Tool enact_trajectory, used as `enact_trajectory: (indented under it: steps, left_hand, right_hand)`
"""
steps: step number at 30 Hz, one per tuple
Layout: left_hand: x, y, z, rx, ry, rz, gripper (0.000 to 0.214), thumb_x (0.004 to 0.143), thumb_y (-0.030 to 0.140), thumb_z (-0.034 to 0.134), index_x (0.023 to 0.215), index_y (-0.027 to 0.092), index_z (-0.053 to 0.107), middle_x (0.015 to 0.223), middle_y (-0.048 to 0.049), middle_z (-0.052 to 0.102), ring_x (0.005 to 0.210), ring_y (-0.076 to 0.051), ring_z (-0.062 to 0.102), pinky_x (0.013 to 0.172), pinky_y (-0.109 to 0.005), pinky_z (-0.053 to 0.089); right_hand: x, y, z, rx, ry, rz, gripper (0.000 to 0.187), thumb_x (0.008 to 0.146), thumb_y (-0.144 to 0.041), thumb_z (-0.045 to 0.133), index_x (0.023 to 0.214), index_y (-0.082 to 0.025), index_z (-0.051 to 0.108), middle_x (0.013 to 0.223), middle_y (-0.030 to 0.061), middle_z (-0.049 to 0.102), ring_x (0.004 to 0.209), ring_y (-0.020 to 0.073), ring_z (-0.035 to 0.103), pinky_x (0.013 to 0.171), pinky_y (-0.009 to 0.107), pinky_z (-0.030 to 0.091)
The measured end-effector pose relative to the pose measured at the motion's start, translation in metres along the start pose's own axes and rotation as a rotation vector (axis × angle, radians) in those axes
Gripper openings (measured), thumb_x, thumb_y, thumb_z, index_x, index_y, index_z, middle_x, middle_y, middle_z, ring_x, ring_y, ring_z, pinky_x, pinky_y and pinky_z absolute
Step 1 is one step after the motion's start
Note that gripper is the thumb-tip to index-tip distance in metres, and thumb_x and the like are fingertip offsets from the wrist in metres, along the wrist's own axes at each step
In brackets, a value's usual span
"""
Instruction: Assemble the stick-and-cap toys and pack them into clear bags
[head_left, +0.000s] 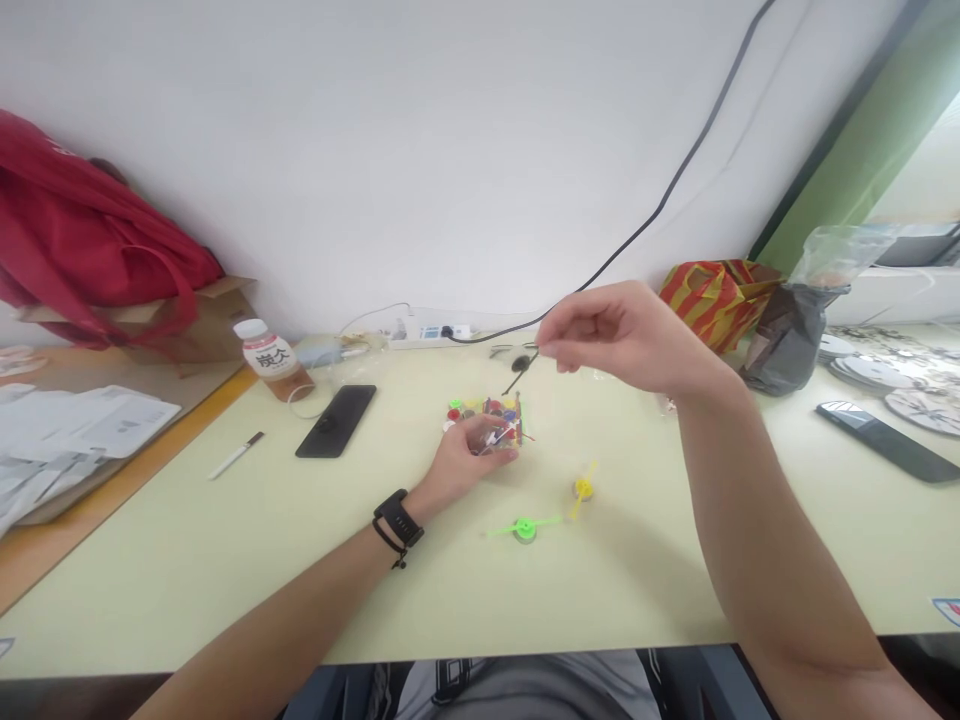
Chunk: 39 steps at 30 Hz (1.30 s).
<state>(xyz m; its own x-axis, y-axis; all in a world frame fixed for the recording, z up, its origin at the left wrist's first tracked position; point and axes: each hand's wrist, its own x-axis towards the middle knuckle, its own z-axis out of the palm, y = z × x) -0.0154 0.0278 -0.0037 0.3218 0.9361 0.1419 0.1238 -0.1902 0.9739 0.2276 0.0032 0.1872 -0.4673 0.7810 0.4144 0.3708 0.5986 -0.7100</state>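
My right hand [615, 335] is raised above the table, its fingertips pinching one end of a black piece with a small round disc and thin arms [520, 364]. Below it, my left hand [472, 450] rests at a cluster of small round coloured pieces [454, 413], red, yellow, green and blue. Between its thumb and fingers is a white piece with thin arms [495, 436], partly hidden. Closer to me lie a green piece of the same shape [525, 530] and a yellow one [583, 488], each on a round base.
Left of the hands are a black phone [336, 421], a drink bottle [271, 360] and a white pen [236, 456]. A power strip [427, 335] lies by the wall. On the right stand a striped bag [716, 295], a grey plastic bag [787, 340] and a dark handheld device [889, 440].
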Motion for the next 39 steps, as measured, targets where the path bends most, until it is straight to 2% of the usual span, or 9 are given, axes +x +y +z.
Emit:
enact_trajectory:
  steps: [2,4,10,16,24,30,36,39]
  left_hand:
    - [-0.001,0.0,0.0,0.037,-0.017,0.009,0.045,0.071,0.038,0.091,0.107,0.018,0.074,0.084,-0.0016,0.071,0.062,-0.012,0.054,0.055,-0.024,0.041]
    - [-0.002,0.002,-0.001,0.057,-0.033,0.033,0.042,0.072,0.038,0.09,0.106,0.018,0.075,0.081,-0.001,0.069,0.06,-0.011,0.051,0.054,-0.024,0.038]
    - [-0.005,0.007,0.001,0.116,-0.031,0.069,0.04,0.074,0.039,0.088,0.106,0.018,0.076,0.079,-0.0004,0.068,0.058,-0.011,0.047,0.054,-0.025,0.036]
    - [-0.006,0.007,0.002,0.195,-0.022,0.083,0.041,0.075,0.041,0.087,0.108,0.019,0.077,0.088,-0.0027,0.073,0.059,-0.012,0.049,0.056,-0.025,0.038]
    - [-0.008,0.011,0.004,0.245,-0.024,0.077,0.041,0.078,0.041,0.086,0.109,0.015,0.078,0.077,-0.0015,0.07,0.062,-0.014,0.053,0.06,-0.026,0.043]
    - [-0.008,0.012,0.005,0.193,0.002,0.094,0.036,0.078,0.042,0.086,0.102,0.015,0.081,0.068,-0.0023,0.068,0.068,-0.019,0.061,0.064,-0.029,0.049]
    - [-0.008,0.011,0.004,0.213,0.011,0.12,0.038,0.079,0.04,0.086,0.106,0.015,0.077,0.086,-0.0054,0.075,0.079,-0.021,0.066,0.071,-0.03,0.052]
    - [-0.007,0.012,0.003,0.223,0.007,0.128,0.037,0.08,0.04,0.085,0.106,0.016,0.075,0.091,-0.0047,0.075,0.079,-0.02,0.066,0.071,-0.029,0.052]
  right_hand:
    - [-0.001,-0.001,0.001,-0.002,0.12,-0.006,0.016,0.09,-0.032,0.071,0.097,-0.017,0.074,0.075,0.0039,0.07,0.071,0.017,0.068,0.065,0.029,0.053]
    - [0.0,0.0,0.004,-0.019,0.146,-0.001,0.014,0.089,-0.029,0.07,0.095,-0.017,0.074,0.075,0.0041,0.07,0.07,0.0175,0.068,0.063,0.029,0.052]
    - [0.009,0.002,0.017,-0.161,0.013,0.069,0.011,0.083,-0.022,0.066,0.089,-0.017,0.074,0.074,0.0028,0.07,0.067,0.0163,0.066,0.061,0.026,0.047]
    - [0.013,0.001,0.03,-0.277,-0.065,0.091,0.016,0.079,-0.015,0.061,0.087,-0.017,0.075,0.073,0.0008,0.069,0.064,0.0134,0.061,0.061,0.025,0.042]
    - [0.02,0.008,0.046,-0.223,-0.225,0.212,0.023,0.077,-0.009,0.061,0.091,-0.016,0.078,0.087,0.0044,0.075,0.059,0.0104,0.063,0.052,0.021,0.044]
    - [0.022,0.009,0.046,-0.095,-0.271,0.313,0.018,0.08,-0.017,0.066,0.093,-0.017,0.079,0.07,0.0024,0.071,0.05,0.0109,0.059,0.042,0.02,0.04]
    - [0.021,0.011,0.046,-0.186,-0.347,0.366,0.017,0.081,-0.015,0.066,0.092,-0.017,0.078,0.082,0.0041,0.075,0.051,0.0115,0.061,0.044,0.022,0.043]
    - [0.02,0.01,0.046,-0.249,-0.381,0.373,0.013,0.088,-0.021,0.063,0.091,-0.017,0.075,0.079,0.0042,0.073,0.052,0.0133,0.063,0.047,0.024,0.045]
